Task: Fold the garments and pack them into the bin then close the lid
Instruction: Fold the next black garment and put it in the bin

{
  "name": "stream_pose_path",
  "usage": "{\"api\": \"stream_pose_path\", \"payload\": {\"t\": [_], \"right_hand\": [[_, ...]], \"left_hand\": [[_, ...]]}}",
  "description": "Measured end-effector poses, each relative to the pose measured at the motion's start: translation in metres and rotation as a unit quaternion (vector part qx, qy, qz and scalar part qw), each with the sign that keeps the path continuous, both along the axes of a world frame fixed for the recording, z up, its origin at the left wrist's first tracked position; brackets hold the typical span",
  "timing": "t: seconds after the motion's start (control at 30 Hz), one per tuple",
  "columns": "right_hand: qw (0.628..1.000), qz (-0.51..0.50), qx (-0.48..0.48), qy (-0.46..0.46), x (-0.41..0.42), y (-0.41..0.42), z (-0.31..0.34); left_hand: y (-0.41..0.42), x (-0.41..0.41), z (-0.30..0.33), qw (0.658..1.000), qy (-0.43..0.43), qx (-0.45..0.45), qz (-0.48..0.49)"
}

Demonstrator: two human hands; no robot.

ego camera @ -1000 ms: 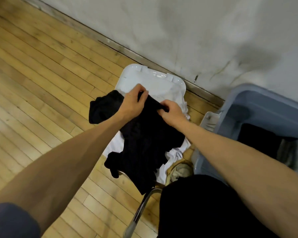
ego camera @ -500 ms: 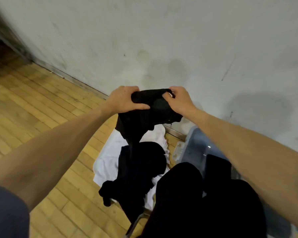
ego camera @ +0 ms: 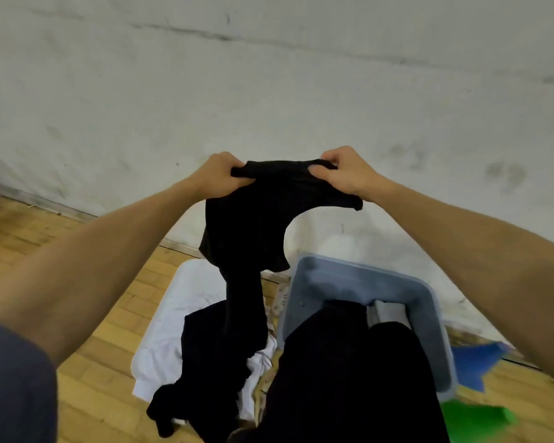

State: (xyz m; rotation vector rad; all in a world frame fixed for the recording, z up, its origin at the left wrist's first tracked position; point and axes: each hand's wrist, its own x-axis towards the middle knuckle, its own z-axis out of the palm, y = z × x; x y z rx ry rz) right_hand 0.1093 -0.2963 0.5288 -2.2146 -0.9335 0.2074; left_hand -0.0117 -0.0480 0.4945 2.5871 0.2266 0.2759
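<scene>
Against the wall, both hands (ego camera: 219,175) (ego camera: 346,174) pinched the garment's (ego camera: 253,219) top edge, its length hanging left of the bin (ego camera: 429,292).

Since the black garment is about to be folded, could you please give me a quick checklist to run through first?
1. Left hand grips the black garment: ok.
2. Right hand grips its top edge too: ok.
3. Garment hangs flat and untwisted: not ok, bunched.
4. Lower end clear of the pile on the white lid: cannot tell.
5. Blue bin open: ok.
6. Room left in the bin: cannot tell.
</scene>
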Motion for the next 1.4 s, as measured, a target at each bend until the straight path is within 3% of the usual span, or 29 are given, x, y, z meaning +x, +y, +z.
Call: {"api": "stream_pose_path", "payload": {"t": [0.2,0.33,0.57,0.63,0.73,0.8,1.03,1.17,1.3,1.37,1.4], "right_hand": [[0.987,-0.115,0.092,-0.066,0.007,-0.045,0.036],[0.986,-0.125,0.108,-0.033,0.013,-0.069,0.054],[0.971,-0.151,0.182,0.023,0.025,-0.093,0.093],[0.963,-0.158,0.211,0.057,0.029,-0.098,0.103],[0.955,-0.177,0.231,0.059,0.033,-0.102,0.105],[0.944,-0.204,0.25,0.063,0.038,-0.106,0.099],[0.922,-0.258,0.272,0.091,0.051,-0.13,0.08],[0.921,-0.273,0.259,0.1,0.053,-0.14,0.074],[0.926,-0.271,0.233,0.119,0.048,-0.146,0.078],[0.9,-0.277,0.304,0.142,0.05,-0.146,0.103],[0.869,-0.269,0.377,0.175,0.053,-0.148,0.116]], "left_hand": [[-0.04,0.018,0.033,0.998,0.048,-0.013,-0.024],[-0.058,0.031,0.042,0.994,0.043,-0.097,-0.011],[-0.093,0.05,0.087,0.985,0.025,-0.164,-0.052],[-0.096,0.052,0.089,0.981,0.066,-0.157,-0.089],[-0.094,0.051,0.053,0.97,0.195,-0.076,-0.127],[-0.091,0.048,0.018,0.965,0.213,-0.103,-0.112],[-0.098,0.047,-0.033,0.942,0.098,-0.321,0.006],[-0.11,0.054,-0.023,0.965,-0.012,-0.262,0.021],[-0.122,0.057,0.013,0.977,0.056,-0.207,-0.016],[-0.121,0.064,0.051,0.94,0.045,-0.337,-0.036],[-0.116,0.066,0.073,0.899,0.016,-0.436,-0.042]]}}
